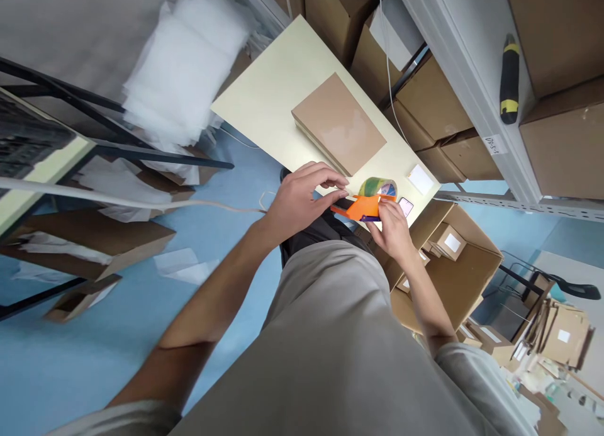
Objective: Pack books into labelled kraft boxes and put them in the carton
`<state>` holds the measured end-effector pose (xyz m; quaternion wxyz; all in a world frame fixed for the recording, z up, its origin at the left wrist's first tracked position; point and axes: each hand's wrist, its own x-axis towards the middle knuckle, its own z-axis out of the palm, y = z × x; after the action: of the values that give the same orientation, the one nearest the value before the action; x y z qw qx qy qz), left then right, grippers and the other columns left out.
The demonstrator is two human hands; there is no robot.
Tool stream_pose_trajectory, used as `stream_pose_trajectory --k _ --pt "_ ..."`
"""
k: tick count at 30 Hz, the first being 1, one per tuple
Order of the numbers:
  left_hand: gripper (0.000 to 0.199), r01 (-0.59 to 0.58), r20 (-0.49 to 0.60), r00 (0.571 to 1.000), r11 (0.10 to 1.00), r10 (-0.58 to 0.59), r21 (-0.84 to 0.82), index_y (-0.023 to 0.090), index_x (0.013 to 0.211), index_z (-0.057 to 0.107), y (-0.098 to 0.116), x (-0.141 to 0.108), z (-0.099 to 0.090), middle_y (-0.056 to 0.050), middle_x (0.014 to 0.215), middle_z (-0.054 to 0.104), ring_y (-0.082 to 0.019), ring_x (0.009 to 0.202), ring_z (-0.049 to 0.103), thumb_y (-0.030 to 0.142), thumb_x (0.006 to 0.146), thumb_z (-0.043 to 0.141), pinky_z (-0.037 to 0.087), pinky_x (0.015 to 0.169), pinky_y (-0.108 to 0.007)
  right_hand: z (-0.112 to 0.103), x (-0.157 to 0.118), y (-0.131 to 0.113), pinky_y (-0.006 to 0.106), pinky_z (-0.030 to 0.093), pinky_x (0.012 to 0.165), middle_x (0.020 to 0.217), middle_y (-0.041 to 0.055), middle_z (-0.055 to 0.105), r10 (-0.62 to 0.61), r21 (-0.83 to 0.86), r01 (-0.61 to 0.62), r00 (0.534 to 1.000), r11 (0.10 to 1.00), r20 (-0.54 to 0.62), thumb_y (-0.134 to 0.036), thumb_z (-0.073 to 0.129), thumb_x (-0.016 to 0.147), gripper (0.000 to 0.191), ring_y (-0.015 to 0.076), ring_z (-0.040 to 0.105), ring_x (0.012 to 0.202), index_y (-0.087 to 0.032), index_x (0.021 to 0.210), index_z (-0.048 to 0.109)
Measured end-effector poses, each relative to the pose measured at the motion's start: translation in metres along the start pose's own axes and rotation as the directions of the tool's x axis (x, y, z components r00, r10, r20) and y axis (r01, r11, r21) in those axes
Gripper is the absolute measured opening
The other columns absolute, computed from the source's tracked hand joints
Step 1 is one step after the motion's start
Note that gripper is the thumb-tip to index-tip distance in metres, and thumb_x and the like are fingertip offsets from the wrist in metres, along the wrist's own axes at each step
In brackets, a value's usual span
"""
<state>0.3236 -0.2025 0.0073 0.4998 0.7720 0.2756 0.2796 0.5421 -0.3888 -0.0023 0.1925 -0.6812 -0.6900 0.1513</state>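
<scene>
An orange tape dispenser with a roll of tape is held over the near edge of the cream tabletop. My right hand is closed around the dispenser's right end. At its left end, my left hand is bent with thumb and fingertips near the dark front part; whether it pinches the tape end is too small to tell. Just beyond the hands, a flat closed brown box lies on the table, touched by neither hand.
A phone and a white card lie at the table's right end. Below them stands a large open carton holding small boxes. A black and yellow tool rests on the grey shelf. White packing sheets are piled left.
</scene>
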Motion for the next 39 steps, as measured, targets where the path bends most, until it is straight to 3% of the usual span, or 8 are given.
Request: stream_pose_trajectory --k 6,12,14,17,22,29,33,39 --pt "0.030 -0.137 -0.034 0.990 0.989 0.139 0.053 0.026 0.100 0.077 -0.006 -0.008 0.006 -0.004 0.098 0.081 -0.022 0.095 0.072 0.049 0.114 0.064 0.059 0.093 -0.040 0.000 -0.002 0.006 0.063 0.059 0.113 0.118 0.0172 0.080 0.053 -0.009 -0.053 0.998 0.999 0.016 -0.043 0.055 0.115 0.026 0.0374 0.073 0.118 -0.022 0.126 0.067" --pt "0.036 -0.139 -0.042 0.989 0.982 0.145 0.130 0.026 0.103 0.074 -0.030 -0.024 0.030 -0.007 0.102 0.080 -0.024 0.098 0.072 0.049 0.119 0.052 0.058 0.095 -0.043 0.013 -0.013 0.017 0.057 0.062 0.107 0.111 0.0155 0.080 0.035 0.016 -0.036 0.996 0.999 0.084 -0.045 0.054 0.116 0.027 0.0354 0.075 0.112 -0.022 0.121 0.067" --pt "0.041 -0.098 -0.048 0.993 0.987 0.105 0.124 0.026 0.100 0.073 -0.046 -0.031 0.038 -0.007 0.100 0.080 -0.024 0.097 0.071 0.053 0.119 0.050 0.058 0.093 -0.043 0.020 -0.024 0.021 0.053 0.063 0.103 0.106 0.0150 0.079 0.056 -0.018 -0.054 0.985 0.998 0.161 -0.046 0.053 0.117 0.028 0.0343 0.076 0.109 -0.022 0.117 0.067" --pt "0.046 0.032 -0.138 0.990 0.993 -0.016 0.112 0.025 0.097 0.072 -0.075 -0.043 0.047 -0.008 0.099 0.079 -0.025 0.096 0.071 0.061 0.116 0.051 0.058 0.093 -0.043 0.031 -0.047 0.030 0.048 0.064 0.093 0.097 0.0146 0.078 0.185 -0.126 -0.156 0.946 0.980 0.268 -0.049 0.054 0.118 0.032 0.0335 0.077 0.100 -0.020 0.110 0.066" --pt "0.045 0.173 -0.179 0.970 0.984 -0.164 0.032 0.025 0.097 0.071 -0.131 -0.055 0.067 -0.009 0.100 0.078 -0.026 0.094 0.070 0.064 0.113 0.056 0.057 0.096 -0.044 0.058 -0.073 0.045 0.045 0.064 0.087 0.092 0.0145 0.077 0.355 -0.246 -0.280 0.867 0.928 0.351 -0.048 0.056 0.117 0.034 0.0318 0.076 0.089 -0.017 0.109 0.067" --pt "0.026 0.289 -0.240 0.922 0.953 -0.304 -0.094 0.026 0.095 0.070 -0.190 -0.029 0.102 -0.009 0.101 0.077 -0.028 0.101 0.070 0.050 0.105 0.071 0.057 0.099 -0.046 0.119 -0.048 0.064 0.048 0.061 0.108 0.117 0.0226 0.081 0.559 -0.369 -0.459 0.795 0.808 0.234 -0.040 0.059 0.116 0.033 0.0333 0.078 0.112 -0.010 0.125 0.070" --pt "0.024 0.327 -0.277 0.895 0.937 -0.350 -0.127 0.026 0.092 0.068 -0.201 -0.010 0.107 -0.008 0.101 0.076 -0.028 0.105 0.069 0.046 0.105 0.072 0.057 0.104 -0.048 0.143 -0.033 0.072 0.050 0.055 0.118 0.132 0.0283 0.078 0.608 -0.379 -0.517 0.774 0.768 0.177 -0.037 0.054 0.117 0.041 0.0359 0.076 0.125 -0.004 0.137 0.068" --pt "0.031 0.327 -0.305 0.880 0.931 -0.363 -0.162 0.026 0.092 0.068 -0.205 0.003 0.114 -0.007 0.102 0.075 -0.029 0.106 0.068 0.053 0.106 0.073 0.055 0.114 -0.054 0.155 -0.025 0.078 0.051 0.054 0.117 0.130 0.0295 0.078 0.617 -0.367 -0.542 0.778 0.756 0.121 -0.034 0.048 0.117 0.048 0.0368 0.075 0.125 -0.001 0.147 0.065"
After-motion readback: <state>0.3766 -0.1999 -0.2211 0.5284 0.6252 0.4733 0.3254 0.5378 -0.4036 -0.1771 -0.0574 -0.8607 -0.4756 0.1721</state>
